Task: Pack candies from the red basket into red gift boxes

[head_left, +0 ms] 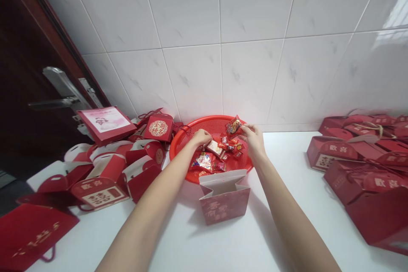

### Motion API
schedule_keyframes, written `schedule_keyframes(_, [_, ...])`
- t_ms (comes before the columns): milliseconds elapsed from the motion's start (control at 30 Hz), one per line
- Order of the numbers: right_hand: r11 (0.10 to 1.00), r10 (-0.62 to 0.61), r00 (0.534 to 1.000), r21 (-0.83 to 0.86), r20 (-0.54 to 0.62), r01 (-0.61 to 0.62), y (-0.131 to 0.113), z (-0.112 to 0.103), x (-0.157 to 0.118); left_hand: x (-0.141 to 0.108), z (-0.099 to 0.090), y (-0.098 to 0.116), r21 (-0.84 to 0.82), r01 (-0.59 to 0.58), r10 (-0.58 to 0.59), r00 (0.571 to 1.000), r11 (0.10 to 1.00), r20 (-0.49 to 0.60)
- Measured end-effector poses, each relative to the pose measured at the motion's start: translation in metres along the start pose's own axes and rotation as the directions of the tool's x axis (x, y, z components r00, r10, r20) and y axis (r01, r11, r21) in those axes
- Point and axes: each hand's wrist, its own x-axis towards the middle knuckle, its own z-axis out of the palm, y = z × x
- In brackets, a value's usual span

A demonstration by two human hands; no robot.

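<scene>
Wrapped sweet [233,126] is pinched in our R hand [254,139], over red basket [213,126] nr far edge of table [287,170]. Our L hand [200,137], apart, is over basket too; can't tell its grip. Open box [227,205] stands in front.

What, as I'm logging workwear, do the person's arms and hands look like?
The tapering, bare left forearm and right forearm show no sleeve, watch or bracelet; the ungloved left hand and right hand show no ring that can be made out.

Single head-worn view: looks forward, down over near white table [178,242] toward tiled wall [191,8].
</scene>
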Motion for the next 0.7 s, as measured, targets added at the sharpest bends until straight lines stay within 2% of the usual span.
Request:
schedule_keyframes(133, [0.999, 0.005, 1.0, -0.033, 0.004, -0.005, -0.001, 0.0, -0.001, -0.002, -0.003, 0.002, -0.004, -0.017, 0.017, 0.999, 1.0, 0.04])
schedule_keyframes(267, [0.998, 0.016, 1.0, -0.056, 0.011, -0.015, -0.002, 0.0, -0.001, -0.005, -0.01, 0.001, 0.079, 0.017, -0.023, 0.997, 0.997, 0.071])
schedule_keyframes(433, [0.997, 0.017, 1.0, -0.074, 0.014, -0.015, 0.0, 0.0, -0.001, -0.008, -0.014, 0.0, 0.15, 0.041, -0.066, 0.984, 0.988, 0.164])
schedule_keyframes(700, [0.995, 0.035, 0.999, -0.1, 0.038, -0.031, 0.004, -0.001, 0.001, -0.008, -0.015, 0.002, 0.183, -0.001, -0.045, 0.968, 0.983, 0.248])
